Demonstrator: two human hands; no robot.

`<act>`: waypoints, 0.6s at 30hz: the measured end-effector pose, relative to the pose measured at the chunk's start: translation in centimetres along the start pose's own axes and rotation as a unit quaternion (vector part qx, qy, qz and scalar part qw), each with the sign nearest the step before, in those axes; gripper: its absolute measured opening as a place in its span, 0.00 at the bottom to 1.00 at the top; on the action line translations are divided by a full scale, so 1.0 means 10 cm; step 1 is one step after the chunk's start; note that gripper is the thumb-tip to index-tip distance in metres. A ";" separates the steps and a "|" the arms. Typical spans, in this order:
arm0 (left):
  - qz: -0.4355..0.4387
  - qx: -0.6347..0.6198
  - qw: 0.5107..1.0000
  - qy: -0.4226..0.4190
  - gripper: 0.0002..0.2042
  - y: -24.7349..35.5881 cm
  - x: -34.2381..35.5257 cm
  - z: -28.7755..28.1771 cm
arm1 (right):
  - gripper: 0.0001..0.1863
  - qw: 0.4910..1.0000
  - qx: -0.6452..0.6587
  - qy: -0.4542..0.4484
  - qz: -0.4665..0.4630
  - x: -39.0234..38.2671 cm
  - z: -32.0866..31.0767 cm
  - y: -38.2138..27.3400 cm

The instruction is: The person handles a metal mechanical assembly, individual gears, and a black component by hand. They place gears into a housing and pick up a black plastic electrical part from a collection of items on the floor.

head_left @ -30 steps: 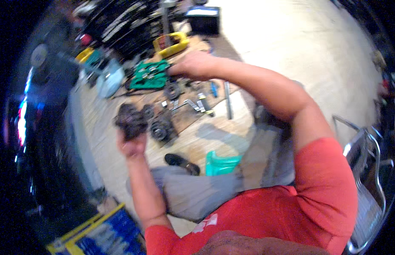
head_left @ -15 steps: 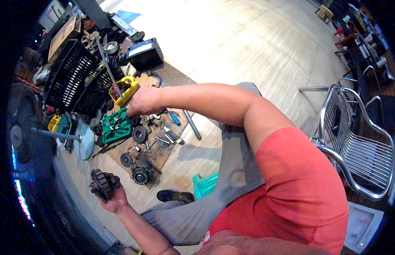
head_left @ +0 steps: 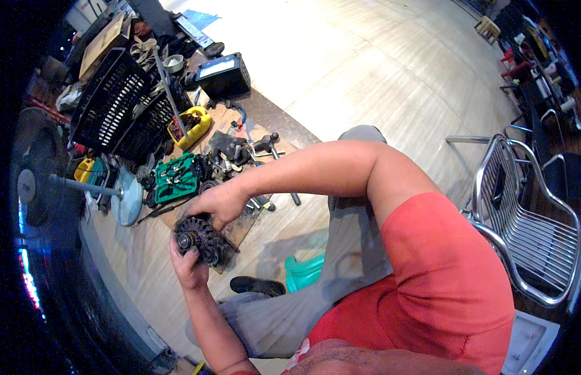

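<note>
My left hand (head_left: 188,264) grips a grimy, finned metal rotor (head_left: 198,240) from the lower left, with its thumb near the hub. My right hand (head_left: 216,205) reaches across to the rotor's top edge and grasps it, fingertips partly hidden. Other dark parts and tools lie behind and under the rotor on a stained cardboard sheet (head_left: 243,230). An open green toolbox (head_left: 176,175) is just beyond my right hand. A yellow cut container (head_left: 196,125) with reddish contents stands farther back.
Black crates (head_left: 112,100), a black battery (head_left: 223,75) and clutter fill the upper left. A standing fan (head_left: 34,184) is at left. A steel chair (head_left: 518,219) stands at right. A green plastic stool (head_left: 303,269) and my shoe (head_left: 256,286) are below.
My left hand has lifted the rotor up and to the right. My right hand has come down from beside the toolbox to the rotor. The view swung, then steadied.
</note>
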State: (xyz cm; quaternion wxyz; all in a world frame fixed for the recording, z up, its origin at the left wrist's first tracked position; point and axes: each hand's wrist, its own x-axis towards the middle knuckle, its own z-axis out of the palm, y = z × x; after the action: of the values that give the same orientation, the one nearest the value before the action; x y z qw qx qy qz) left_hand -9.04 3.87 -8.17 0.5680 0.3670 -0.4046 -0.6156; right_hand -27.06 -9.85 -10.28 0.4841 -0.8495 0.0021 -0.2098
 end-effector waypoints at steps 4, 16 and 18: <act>-0.002 0.016 1.000 -0.019 0.36 0.03 0.03 -0.05 | 0.23 0.993 0.031 -0.045 0.107 0.03 -0.01 -0.02; -0.007 0.098 0.991 0.091 0.31 0.07 0.04 -0.02 | 0.14 0.982 -0.093 -0.062 0.149 0.06 -0.47 -0.38; -0.002 0.116 0.987 0.111 0.28 0.06 0.04 -0.03 | 0.14 0.979 -0.119 -0.071 0.149 0.06 -0.50 -0.48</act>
State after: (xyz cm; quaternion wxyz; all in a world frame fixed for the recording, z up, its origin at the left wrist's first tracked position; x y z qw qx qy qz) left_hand -8.61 3.46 -7.74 0.5618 0.4975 -0.4070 -0.5209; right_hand -29.26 -11.56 -3.87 0.4043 -0.9039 0.1192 -0.0724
